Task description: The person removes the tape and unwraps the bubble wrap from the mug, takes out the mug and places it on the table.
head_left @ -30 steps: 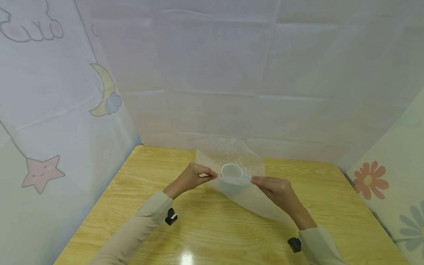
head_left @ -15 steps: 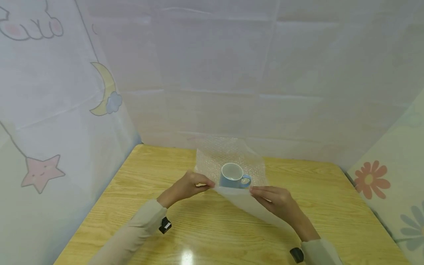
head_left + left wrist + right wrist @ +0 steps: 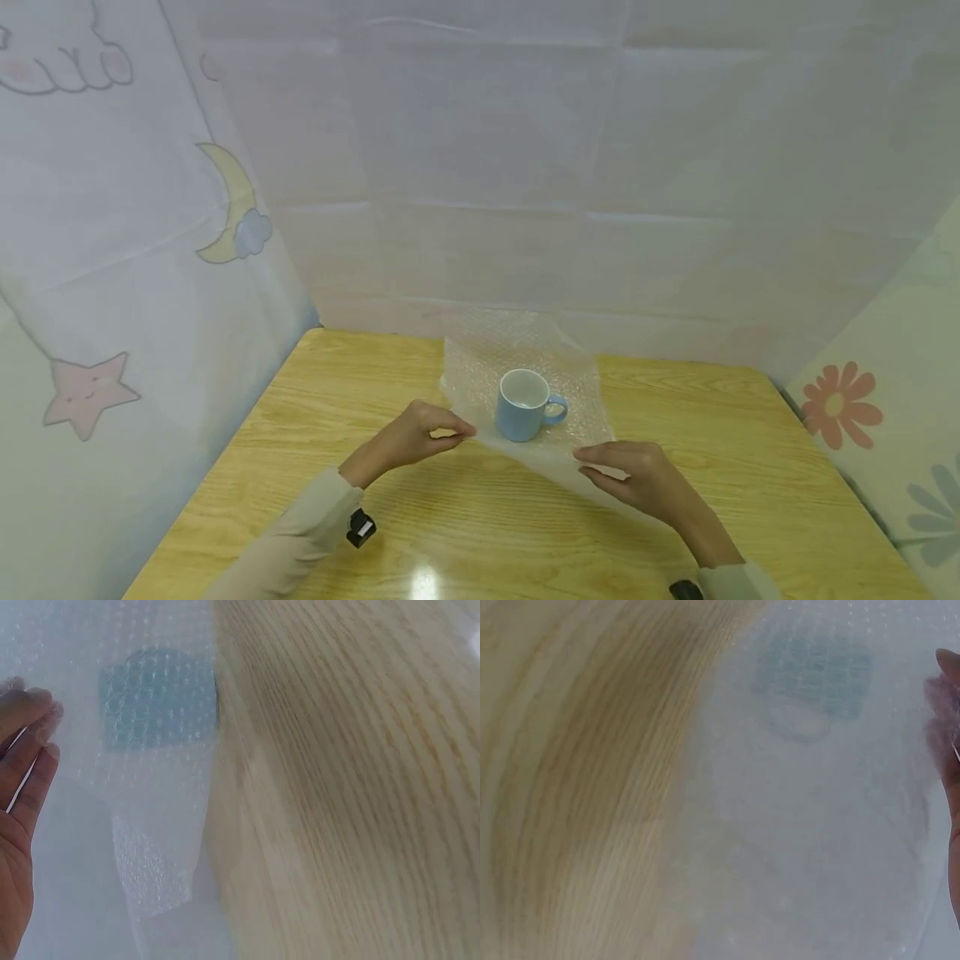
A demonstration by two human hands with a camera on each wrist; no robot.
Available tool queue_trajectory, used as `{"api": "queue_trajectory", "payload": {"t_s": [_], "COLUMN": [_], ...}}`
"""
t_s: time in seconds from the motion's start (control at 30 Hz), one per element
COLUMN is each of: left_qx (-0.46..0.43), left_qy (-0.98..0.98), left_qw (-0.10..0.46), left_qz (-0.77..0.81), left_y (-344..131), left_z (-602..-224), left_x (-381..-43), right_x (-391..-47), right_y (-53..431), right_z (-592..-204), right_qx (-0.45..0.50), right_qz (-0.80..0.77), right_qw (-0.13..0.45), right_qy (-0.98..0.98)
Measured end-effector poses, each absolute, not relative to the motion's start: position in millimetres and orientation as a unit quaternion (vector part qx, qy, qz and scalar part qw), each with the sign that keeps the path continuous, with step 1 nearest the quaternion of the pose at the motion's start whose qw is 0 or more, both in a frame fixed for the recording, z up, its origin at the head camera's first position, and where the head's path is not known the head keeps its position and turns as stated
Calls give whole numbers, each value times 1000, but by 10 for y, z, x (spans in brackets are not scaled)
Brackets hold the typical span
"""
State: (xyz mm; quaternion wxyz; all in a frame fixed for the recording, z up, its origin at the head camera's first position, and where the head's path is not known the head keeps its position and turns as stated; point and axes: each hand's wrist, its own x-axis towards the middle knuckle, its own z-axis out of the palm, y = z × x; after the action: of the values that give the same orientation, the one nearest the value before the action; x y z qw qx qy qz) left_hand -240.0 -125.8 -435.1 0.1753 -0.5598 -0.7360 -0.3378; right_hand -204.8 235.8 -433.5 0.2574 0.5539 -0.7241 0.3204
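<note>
A light blue mug [image 3: 517, 418] with a white inside stands upright on a sheet of clear bubble wrap [image 3: 472, 354], its handle to the right. My left hand [image 3: 416, 432] pinches the sheet's near edge between thumb and fingers, left of the mug and in front of it. On the other side, my right hand [image 3: 633, 473] has thumb and fingertips at the same edge, holding the sheet. Both wrist views show the mug blurred through the wrap, with the left hand [image 3: 22, 787] at the left border and the right hand [image 3: 951, 727] at the right border.
The sheet lies on a wooden table [image 3: 360, 375], its far end against the pale back cloth [image 3: 480, 167]. Cloth walls with a star [image 3: 92, 396], a moon [image 3: 228, 204] and flowers [image 3: 838, 404] stand at both sides. Small black cameras sit at the wrists.
Both hands have moved down and toward me with the near edge of the bubble wrap. The mug, earlier partly covered by it, now shows whole. The mug itself stands where it was.
</note>
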Motion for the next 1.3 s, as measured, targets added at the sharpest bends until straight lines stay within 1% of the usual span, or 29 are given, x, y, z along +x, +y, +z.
{"api": "queue_trajectory", "payload": {"t_s": [0.1,0.2,0.43,0.57,0.8,0.9,0.97,1.07,1.2,1.3], "left_qx": [-561,-561,-572,-564,-546,-518,-498,-469,-421,-392], "left_qy": [-740,-745,-754,-763,-772,-790,-807,-835,-864,-877], "left_qw": [168,148,96,79,66,63,52,10,-74,-115], "left_qz": [-332,-330,-308,-308,-319,-322,-313,-287,-266,-253], "left_y": [-1312,-1346,-1377,-1399,-1358,-1314,-1281,-1233,-1195,-1174], "left_z": [-4371,-4389,-4431,-4439,-4383,-4352,-4338,-4327,-4381,-4457], "left_x": [-2346,-2284,-2178,-2158,-2150,-2124,-2091,-2018,-1920,-1872], "right_x": [-1977,-1882,-1664,-1599,-1589,-1618,-1634,-1636,-1608,-1590], "right_y": [2380,2392,2358,2338,2363,2399,2433,2496,2577,2623], "right_z": [-4351,-4380,-4451,-4457,-4392,-4348,-4333,-4338,-4383,-4448], "right_qx": [552,551,573,559,506,480,466,440,396,379], "right_qz": [326,336,341,350,374,376,373,348,331,319], "right_qw": [226,192,155,122,134,121,102,67,-12,-46], "right_qy": [-734,-740,-729,-742,-765,-783,-796,-825,-856,-867]}}
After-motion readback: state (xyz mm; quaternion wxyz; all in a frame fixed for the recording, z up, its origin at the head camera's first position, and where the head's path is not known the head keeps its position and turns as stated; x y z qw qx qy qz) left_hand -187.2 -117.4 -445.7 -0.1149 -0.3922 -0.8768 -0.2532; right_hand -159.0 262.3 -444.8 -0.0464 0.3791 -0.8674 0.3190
